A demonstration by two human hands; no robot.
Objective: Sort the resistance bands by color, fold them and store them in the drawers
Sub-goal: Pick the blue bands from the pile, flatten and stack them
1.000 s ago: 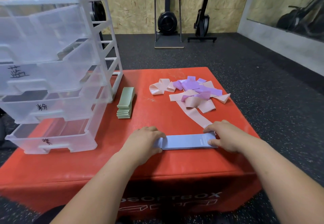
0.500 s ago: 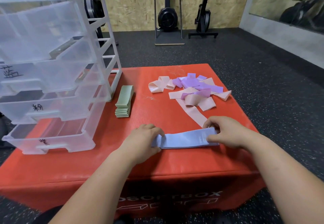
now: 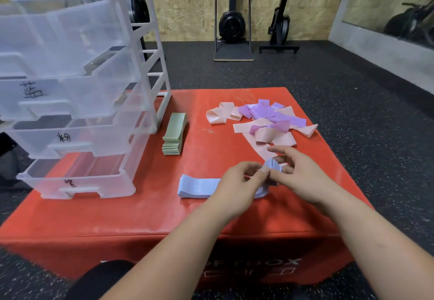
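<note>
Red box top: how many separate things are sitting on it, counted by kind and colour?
Drawer unit: 1
Green stack: 1
Blue stack: 1
Pink-and-purple loose heap: 1
Total: 4

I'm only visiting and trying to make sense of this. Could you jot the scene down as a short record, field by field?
setting: gym floor, with a red box as the work surface
drawer unit: clear plastic, on the box's left side, handwritten labels on the drawers
blue band: left end flat on the box, right end lifted
left hand: pinches the lifted end
right hand: holds the same end
green bands: folded stack beside the drawer unit
pink and purple bands: loose mixed pile at the far right
</note>
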